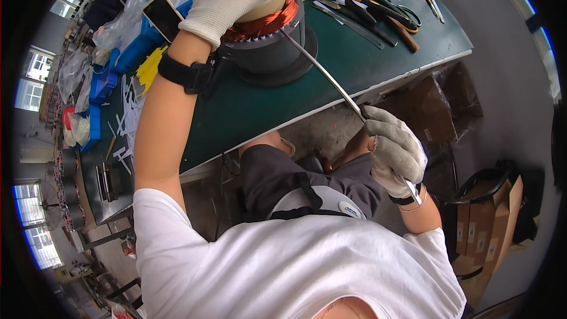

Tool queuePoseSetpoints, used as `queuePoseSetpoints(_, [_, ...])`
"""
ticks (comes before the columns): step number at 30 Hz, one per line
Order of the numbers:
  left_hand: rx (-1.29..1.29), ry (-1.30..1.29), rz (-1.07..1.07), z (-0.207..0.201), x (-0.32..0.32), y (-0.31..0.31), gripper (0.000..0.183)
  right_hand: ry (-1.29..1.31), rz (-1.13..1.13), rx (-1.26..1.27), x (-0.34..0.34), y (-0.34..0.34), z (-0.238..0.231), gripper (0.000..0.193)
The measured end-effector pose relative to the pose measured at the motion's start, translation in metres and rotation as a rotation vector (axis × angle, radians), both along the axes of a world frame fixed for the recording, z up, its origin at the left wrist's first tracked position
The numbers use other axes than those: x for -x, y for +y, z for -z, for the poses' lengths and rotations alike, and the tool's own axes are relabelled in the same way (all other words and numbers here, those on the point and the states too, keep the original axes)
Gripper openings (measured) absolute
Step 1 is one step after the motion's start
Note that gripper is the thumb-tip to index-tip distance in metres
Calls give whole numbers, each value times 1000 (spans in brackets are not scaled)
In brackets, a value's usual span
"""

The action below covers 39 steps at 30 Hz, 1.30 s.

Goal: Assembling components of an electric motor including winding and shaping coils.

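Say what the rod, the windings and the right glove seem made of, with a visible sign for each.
Rod: probably polished steel, silvery with bright streaks.
Windings: likely enamelled copper wire, glossy orange-red strands.
Glove: pale fabric with a matt grey coating, perhaps rubbery, since the fingers look dull and scuffed.

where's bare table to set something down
Bare green tabletop: before the black base, between left forearm and metal rod; also between rod and tools. Crowded: left, with blue bins and white strips; far right, under those tools.
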<state>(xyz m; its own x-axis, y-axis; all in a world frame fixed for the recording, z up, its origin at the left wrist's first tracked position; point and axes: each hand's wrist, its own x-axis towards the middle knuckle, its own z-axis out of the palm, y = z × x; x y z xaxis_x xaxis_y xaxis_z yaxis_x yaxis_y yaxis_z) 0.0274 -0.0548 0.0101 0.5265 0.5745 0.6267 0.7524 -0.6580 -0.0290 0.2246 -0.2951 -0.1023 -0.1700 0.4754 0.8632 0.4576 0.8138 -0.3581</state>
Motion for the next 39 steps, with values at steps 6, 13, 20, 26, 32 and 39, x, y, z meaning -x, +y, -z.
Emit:
queuePoseSetpoints(6, [47, 21, -56, 6, 15, 14, 34, -118, 328, 260, 0, 15, -82, 25])
queuePoseSetpoints(13, [-11, 9, -266, 16, -12, 0, 33, 809, 183, -17, -24, -1, -47, 25])
queuePoseSetpoints(20, [510, -380, 343, 13, 55, 23, 70, 1412, 21, 460, -70, 114, 85, 32])
queuePoseSetpoints(26, [317, -475, 308, 22, 38, 5, 64, 1683, -210, 840, -63, 181, 120, 51])
queuePoseSetpoints(32, [206, -497, 276, 21, 35, -2, 60, 1461, -418, 1020, -79, 192, 134, 39])
queuePoseSetpoints(39, [207, -436, 230, 13, 28, -2, 61, 1374, -200, 1033, -60, 170, 102, 42])
